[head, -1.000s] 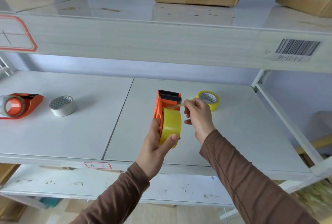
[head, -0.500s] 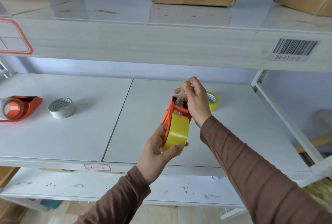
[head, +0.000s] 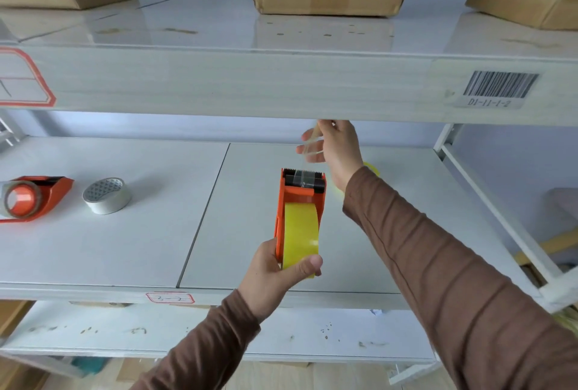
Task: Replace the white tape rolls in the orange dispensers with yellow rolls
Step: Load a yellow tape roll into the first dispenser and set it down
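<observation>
Gripping the rear of an orange dispenser (head: 300, 202) from below, the left hand (head: 275, 277) holds it in the air over the front half of the white shelf (head: 156, 233), thumb pressed against the yellow roll (head: 301, 236) mounted in it. The dispenser's long axis runs away from the person, its serrated cutter end pointing toward the back of the shelf and slightly upward, the roll at the near end. Above and just behind the cutter, the right hand (head: 339, 155) pinches a clear strip of tape (head: 309, 145) between thumb and fingers, close under the front edge of the upper shelf (head: 250, 83); whether the strip still joins the tape at the cutter cannot be told. A second yellow roll (head: 372, 168) lies flat on the shelf behind the right wrist, mostly hidden. Far to the left of the held dispenser, a white roll (head: 107, 195) lies flat, and beside it, at the shelf's left end, a second orange dispenser (head: 34, 197) rests on its side with its nose pointing right.
</observation>
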`<state>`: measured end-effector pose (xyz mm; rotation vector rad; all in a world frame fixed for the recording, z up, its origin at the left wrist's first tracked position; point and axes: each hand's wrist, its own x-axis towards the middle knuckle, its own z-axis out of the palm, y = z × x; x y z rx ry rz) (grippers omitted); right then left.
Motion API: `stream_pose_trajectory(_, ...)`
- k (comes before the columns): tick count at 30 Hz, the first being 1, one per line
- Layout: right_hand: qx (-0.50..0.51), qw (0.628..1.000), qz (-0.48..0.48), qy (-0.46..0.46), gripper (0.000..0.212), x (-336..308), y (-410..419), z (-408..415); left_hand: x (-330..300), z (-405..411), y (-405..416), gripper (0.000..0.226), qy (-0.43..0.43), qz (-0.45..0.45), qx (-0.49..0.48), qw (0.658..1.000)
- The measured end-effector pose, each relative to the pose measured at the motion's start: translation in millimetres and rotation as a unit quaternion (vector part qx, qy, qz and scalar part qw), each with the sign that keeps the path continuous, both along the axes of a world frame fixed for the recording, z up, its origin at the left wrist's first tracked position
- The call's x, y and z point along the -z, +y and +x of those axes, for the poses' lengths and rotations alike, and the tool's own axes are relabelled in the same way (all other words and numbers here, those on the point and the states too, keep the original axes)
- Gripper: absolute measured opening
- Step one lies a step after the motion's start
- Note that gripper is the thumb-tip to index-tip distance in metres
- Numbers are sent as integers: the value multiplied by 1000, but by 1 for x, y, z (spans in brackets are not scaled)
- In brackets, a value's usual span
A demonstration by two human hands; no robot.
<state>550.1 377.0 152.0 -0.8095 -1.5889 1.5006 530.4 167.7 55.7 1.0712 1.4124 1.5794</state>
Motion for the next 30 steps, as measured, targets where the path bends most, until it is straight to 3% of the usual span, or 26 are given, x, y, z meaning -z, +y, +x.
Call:
stream_pose_trajectory(3, -16, 999, -19, -35, 17, 11, 16, 3, 0, 5, -3, 44, 15, 19, -13, 1000)
stream_pose_trajectory(7, -94, 983, -137, -81, 8, 59, 16, 4, -8, 2, 0, 46, -14, 48, -17, 999)
stream_pose_trajectory(9, -139, 968, -188, -90, 35, 85, 8, -1, -12, -1, 2, 48, -29, 63, -19, 997)
stream_pose_trajectory(12, -205, 945, -253, -35, 63, 104, -13, 1, -14, -7, 6, 47, -41, 82, -34, 995)
stream_pose_trajectory(16, -270, 898, -346, 38, 47, 111, -31, 6, -11, -12, 13, 48, -62, 86, -72, 992)
stream_pose_trajectory(21, -238, 891, -379, 73, 32, 133, -46, 7, -7, -27, 30, 42, -101, 64, -130, 984)
stream_pose_trajectory(25, -133, 855, -474, 161, 49, 156, -55, -2, -1, -43, 48, 35, -127, 29, -154, 979)
stream_pose_trajectory(30, -75, 830, -513, 204, 48, 165, -67, -8, 14, -58, 79, 36, -150, -38, -158, 975)
